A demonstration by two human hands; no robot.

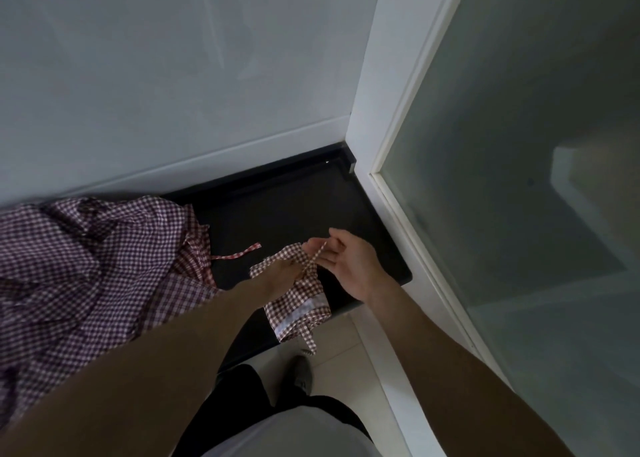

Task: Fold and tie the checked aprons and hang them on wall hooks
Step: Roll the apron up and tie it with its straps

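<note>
Black countertop (277,211) beneath the hands; frosted glass door (519,179) to their right (white-framed); grey wall (173,76) beyond.

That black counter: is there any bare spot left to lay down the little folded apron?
Yes. The black counter is bare at its far right, between the wall, the white door frame and the hands. The left is crowded: a heap of checked aprons covers it, one strap trailing out. The folded apron, held by left hand and right hand, overhangs the near edge.
</note>
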